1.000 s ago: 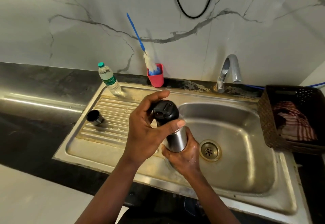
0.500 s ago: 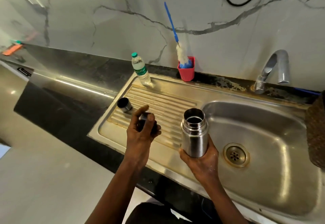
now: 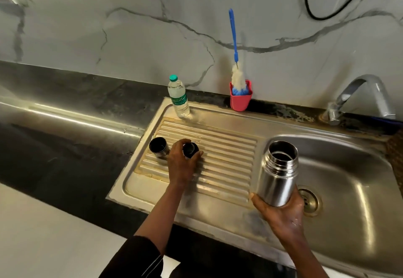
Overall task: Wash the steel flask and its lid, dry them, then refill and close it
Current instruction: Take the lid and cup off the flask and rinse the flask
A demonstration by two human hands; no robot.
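My right hand (image 3: 281,214) grips the open steel flask (image 3: 277,175) by its base and holds it upright above the sink's left edge. The flask's mouth is uncovered. My left hand (image 3: 182,164) is on the ribbed drainboard (image 3: 222,157), fingers around the black inner lid (image 3: 190,150), which sits low on the ribs. Just left of that hand lies the steel cup cap (image 3: 159,147) on its side, dark opening toward me.
A small water bottle with a green cap (image 3: 178,96) stands at the drainboard's back edge. A red holder (image 3: 240,96) against the wall holds a blue-handled bottle brush (image 3: 234,44). The tap (image 3: 357,96) is at the back right above the sink basin (image 3: 353,190), whose drain (image 3: 309,201) is behind the flask.
My left hand unscrewed the black lid from the flask and carried it left down onto the drainboard beside the cup cap. The flask stays in my right hand, now open.
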